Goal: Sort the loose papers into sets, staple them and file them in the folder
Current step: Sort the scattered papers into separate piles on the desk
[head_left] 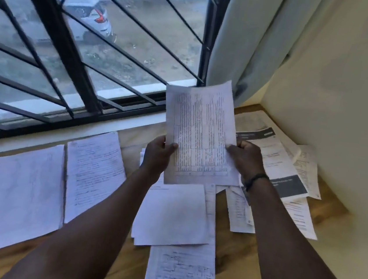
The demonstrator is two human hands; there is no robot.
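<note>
Hands hold one printed sheet raised above the wooden bench, in front of the window. The left hand pinches the sheet's left edge, thumb on the front; the right hand, a dark band at its wrist, grips the right edge with curled fingers. Both forearms reach forward and up. Loose papers lie spread on the bench beneath, handwritten pages to the left, printed ones in the right corner.
</note>
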